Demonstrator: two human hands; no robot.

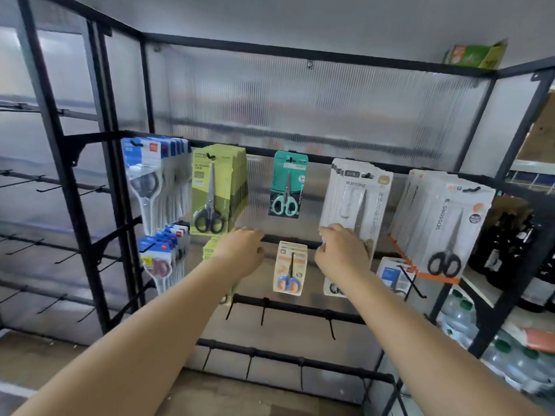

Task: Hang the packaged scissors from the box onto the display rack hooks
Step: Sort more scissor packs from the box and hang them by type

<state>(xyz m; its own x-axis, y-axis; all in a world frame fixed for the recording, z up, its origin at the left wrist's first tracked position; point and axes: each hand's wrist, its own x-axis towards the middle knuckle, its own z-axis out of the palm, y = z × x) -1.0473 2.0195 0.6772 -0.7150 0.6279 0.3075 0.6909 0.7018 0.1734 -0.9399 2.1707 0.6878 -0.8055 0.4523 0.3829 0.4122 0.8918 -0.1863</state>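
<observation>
The black display rack [300, 159] carries rows of packaged scissors on hooks. Along the top row hang blue-white packs [156, 175], green packs [216, 187], one teal pack [288, 184], white packs [357, 199] and white-orange packs [441, 223]. A beige pack with blue-orange scissors [289, 267] hangs on the second row. My left hand [240, 253] hovers just left of it, fingers loosely curled, holding nothing. My right hand [342, 253] is just right of it, in front of the white packs' lower edge, fingers curled with nothing seen in them. The box is out of view.
Bare black hooks [264, 310] line the lower bars, and more stick out on the left side panel [45, 244]. Lower-row packs hang at left [163, 256] and right [393, 274]. Dark bottles [504, 253] and water bottles [462, 319] fill shelves at the right.
</observation>
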